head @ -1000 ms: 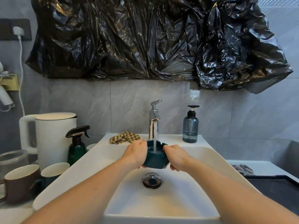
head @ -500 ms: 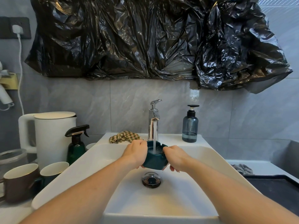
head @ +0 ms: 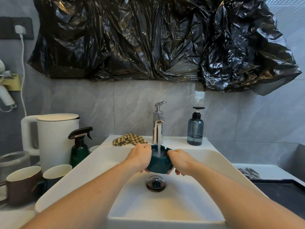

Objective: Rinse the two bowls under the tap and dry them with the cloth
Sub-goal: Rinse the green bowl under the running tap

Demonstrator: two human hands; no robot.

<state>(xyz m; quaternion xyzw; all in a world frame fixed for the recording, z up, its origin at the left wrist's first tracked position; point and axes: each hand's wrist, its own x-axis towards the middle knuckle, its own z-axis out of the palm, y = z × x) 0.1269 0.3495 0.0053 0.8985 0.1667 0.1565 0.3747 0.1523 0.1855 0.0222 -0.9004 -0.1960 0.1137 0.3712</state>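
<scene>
At frame centre a dark green notched bowl [head: 159, 164] sits under the running chrome tap [head: 158, 123], water pooling inside. The left hand [head: 140, 157] and right hand [head: 180, 160] curl round its opposite sides, above the white sink [head: 194, 200] and its drain [head: 155, 183]. A checked cloth [head: 128, 139] lies on the ledge behind, left of the tap.

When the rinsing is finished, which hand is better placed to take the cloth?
Probably the left hand. The cloth lies on the sink ledge just behind it, left of the tap. The right hand would have to cross the water stream and the bowl, which both hands hold.
</scene>
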